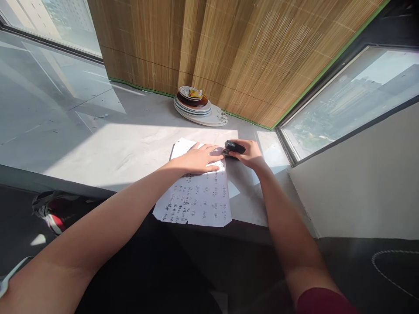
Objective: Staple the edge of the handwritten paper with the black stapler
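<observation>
A white sheet of paper [209,203] covered in handwriting lies on the sill, its near edge jutting past the front. My left hand [199,159] rests flat on its upper part with fingers spread, hiding some of the writing. At the sheet's right edge, my right hand [250,152] grips a black stapler [235,146] from the right side. The stapler's front end meets the paper's edge near my left fingertips. Whether the paper sits between its jaws, I cannot tell.
Behind the paper stands a stack of plates [193,108] with a small yellow packet [195,93] on top. A bamboo blind [229,52] hangs at the back. Windows are on both sides, and a white wall [356,183] bounds the right. A dark bag-like item [62,209] lies below left.
</observation>
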The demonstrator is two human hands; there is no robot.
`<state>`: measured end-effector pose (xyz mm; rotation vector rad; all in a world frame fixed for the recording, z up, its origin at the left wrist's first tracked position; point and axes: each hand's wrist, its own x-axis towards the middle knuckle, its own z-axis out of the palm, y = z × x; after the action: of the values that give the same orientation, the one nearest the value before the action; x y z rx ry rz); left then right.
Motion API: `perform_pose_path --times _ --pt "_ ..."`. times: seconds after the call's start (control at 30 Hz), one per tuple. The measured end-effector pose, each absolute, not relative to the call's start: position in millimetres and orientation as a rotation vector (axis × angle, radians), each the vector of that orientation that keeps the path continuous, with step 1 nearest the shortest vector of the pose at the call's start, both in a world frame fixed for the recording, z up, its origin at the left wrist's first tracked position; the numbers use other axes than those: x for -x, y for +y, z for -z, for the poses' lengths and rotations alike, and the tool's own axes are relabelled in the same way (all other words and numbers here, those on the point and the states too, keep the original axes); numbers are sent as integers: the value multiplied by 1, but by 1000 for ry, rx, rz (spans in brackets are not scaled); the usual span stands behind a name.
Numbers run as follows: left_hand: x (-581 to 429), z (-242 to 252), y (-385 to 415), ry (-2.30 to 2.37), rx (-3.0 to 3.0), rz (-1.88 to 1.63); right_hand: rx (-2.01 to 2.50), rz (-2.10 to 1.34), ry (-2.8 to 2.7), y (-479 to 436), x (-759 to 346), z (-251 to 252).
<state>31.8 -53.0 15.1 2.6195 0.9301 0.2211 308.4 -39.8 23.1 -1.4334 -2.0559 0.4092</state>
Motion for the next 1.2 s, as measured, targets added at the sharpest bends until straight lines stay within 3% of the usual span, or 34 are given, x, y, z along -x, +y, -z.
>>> perform_pose_path --times 0.17,0.53,1.2 --pt "-33 -15 -54 971 -2591 -207 1338 -452 -2037 -41 -302 -21" --pt "-37 -14 -55 950 -2637 -236 1451 -174 -2074 -35 -285 -11" --pt "-36 -22 -60 982 -2612 -198 1512 -191 -2078 -32 -278 -8"
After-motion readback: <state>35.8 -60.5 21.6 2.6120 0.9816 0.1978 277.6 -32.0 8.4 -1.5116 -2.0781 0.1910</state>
